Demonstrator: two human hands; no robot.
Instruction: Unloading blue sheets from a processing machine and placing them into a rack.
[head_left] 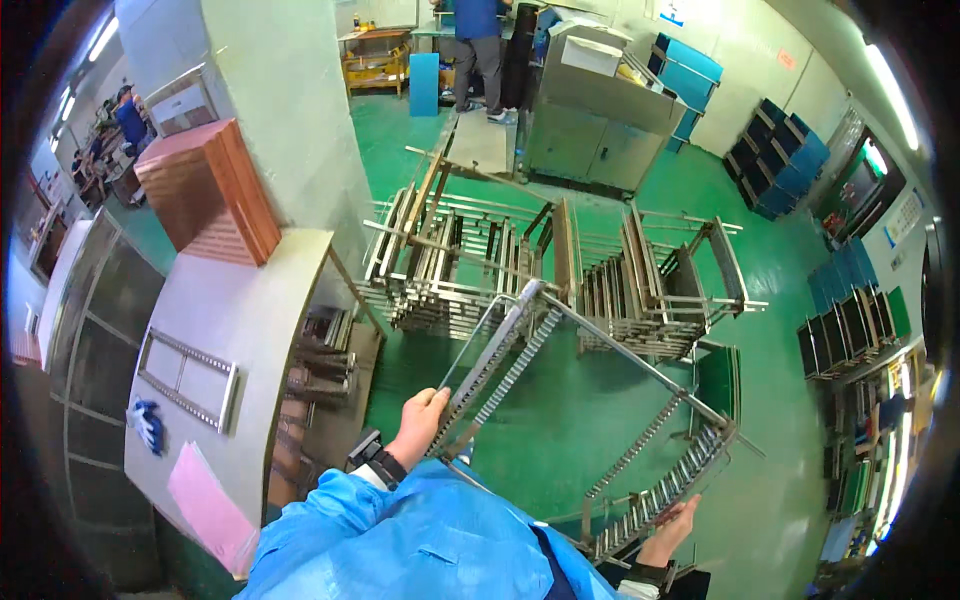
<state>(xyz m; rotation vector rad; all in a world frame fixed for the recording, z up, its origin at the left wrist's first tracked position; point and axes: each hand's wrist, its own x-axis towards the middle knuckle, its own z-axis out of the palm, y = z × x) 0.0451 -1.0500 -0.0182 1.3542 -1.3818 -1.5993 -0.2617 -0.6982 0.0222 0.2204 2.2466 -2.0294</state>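
Between my two hands I carry a large metal rack frame (640, 362), tilted in front of my body, with toothed slot rails along its two sides. My left hand (420, 425) is closed around its left rail. On the opposite side, my right hand (672, 530) grips the lower right rail, its fingers partly hidden behind the slots. Beyond the frame, several similar metal racks (455, 262) stand packed together on the floor. A second group of racks (650, 280) stands to the right of them.
A table (255, 310) at my left bears a small slotted frame (187, 380), pink sheets (212, 508), a blue-and-white glove (147, 427) and a reddish-brown box (210, 190). A metal cabinet machine (600, 120) and a standing person (478, 50) are at the back. Blue racks (775, 158) line the right.
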